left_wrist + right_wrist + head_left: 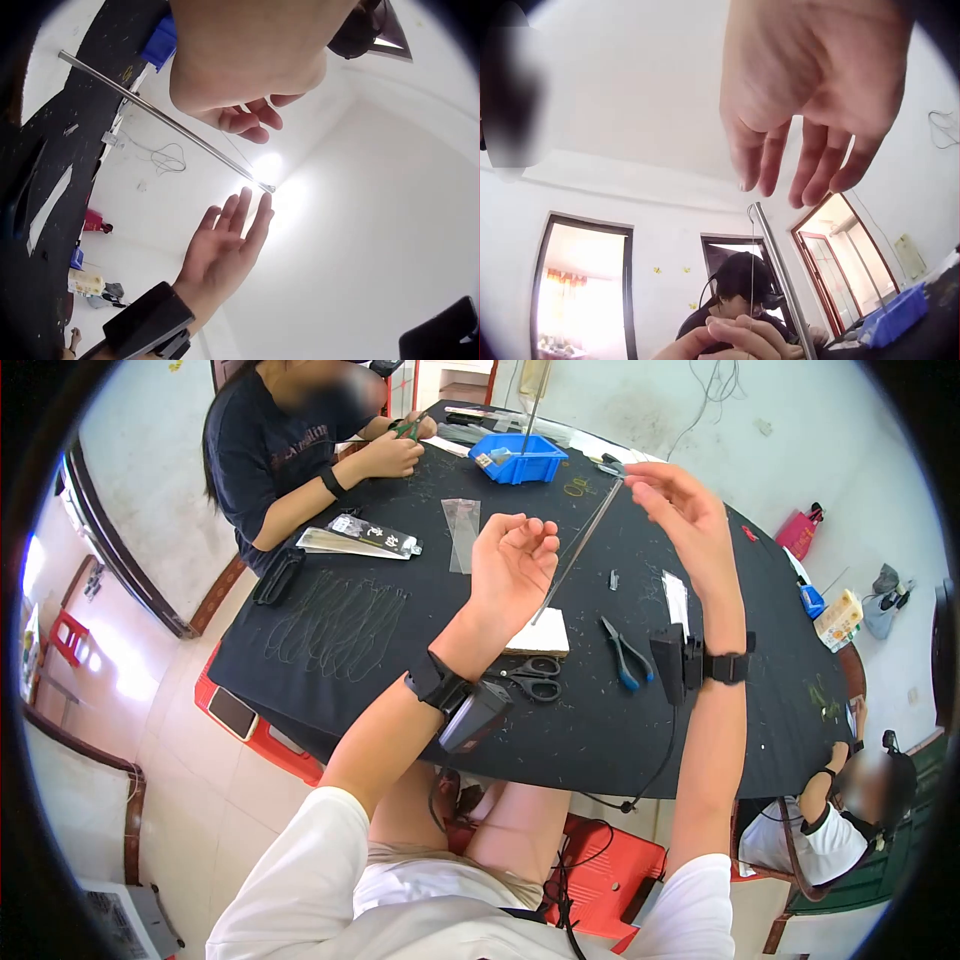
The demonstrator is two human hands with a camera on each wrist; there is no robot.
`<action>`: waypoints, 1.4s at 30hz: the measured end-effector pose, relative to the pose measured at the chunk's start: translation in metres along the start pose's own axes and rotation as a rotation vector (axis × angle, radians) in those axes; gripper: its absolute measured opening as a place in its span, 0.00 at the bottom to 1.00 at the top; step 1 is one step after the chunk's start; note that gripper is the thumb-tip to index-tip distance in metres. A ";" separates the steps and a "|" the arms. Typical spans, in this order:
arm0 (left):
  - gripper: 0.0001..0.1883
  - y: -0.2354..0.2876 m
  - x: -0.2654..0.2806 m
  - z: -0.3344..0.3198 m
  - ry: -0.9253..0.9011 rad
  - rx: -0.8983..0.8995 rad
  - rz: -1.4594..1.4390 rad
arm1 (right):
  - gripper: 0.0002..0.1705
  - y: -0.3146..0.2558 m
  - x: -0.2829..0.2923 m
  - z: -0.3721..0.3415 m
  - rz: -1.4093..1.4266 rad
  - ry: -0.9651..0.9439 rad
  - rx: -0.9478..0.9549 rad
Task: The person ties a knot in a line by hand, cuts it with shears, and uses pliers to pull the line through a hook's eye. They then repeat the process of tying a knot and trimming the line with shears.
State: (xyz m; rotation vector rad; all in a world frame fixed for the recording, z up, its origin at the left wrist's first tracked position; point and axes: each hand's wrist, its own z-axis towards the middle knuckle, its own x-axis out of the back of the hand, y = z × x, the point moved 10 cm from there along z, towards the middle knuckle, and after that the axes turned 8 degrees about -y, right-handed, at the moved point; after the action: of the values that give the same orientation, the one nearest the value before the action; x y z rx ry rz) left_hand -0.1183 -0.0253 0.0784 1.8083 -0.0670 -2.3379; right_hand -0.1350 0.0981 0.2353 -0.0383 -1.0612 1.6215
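A thin metal rod (pixel 585 544) rises from a white block (pixel 547 639) on the black table. From the hooked top of the rod a fine thread (pixel 752 262) runs down to my left hand (pixel 508 568), whose curled fingers pinch it beside the rod. My right hand (pixel 688 530) is raised at the rod's tip, fingers loosely extended and holding nothing. In the right wrist view its fingertips are just above the rod's top. Black-handled scissors (pixel 535 680) lie by the block, and blue-handled pliers (pixel 627 657) lie to the right.
Looped threads (pixel 340 622) spread over the table's left side. A blue bin (pixel 520 465) stands at the back, near a seated person (pixel 275 470) with green-handled scissors. Another person (pixel 830 820) sits at the right. Clear plastic sleeves (pixel 461 535) and a white strip (pixel 675 600) lie on the cloth.
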 end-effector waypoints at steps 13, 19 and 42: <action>0.07 0.003 0.000 -0.004 -0.047 -0.008 -0.034 | 0.08 0.007 -0.025 0.015 0.032 -0.183 -0.047; 0.06 0.014 0.010 -0.022 -0.074 0.001 -0.021 | 0.09 0.006 -0.026 0.014 -0.013 -0.180 -0.053; 0.13 0.017 0.057 -0.061 0.127 0.107 0.440 | 0.09 0.012 -0.023 0.012 -0.074 -0.077 -0.191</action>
State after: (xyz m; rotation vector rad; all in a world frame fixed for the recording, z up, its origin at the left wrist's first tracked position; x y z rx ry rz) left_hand -0.0711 -0.0470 0.0103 1.7650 -0.5242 -1.9423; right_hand -0.1426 0.0727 0.2232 -0.0634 -1.2598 1.4613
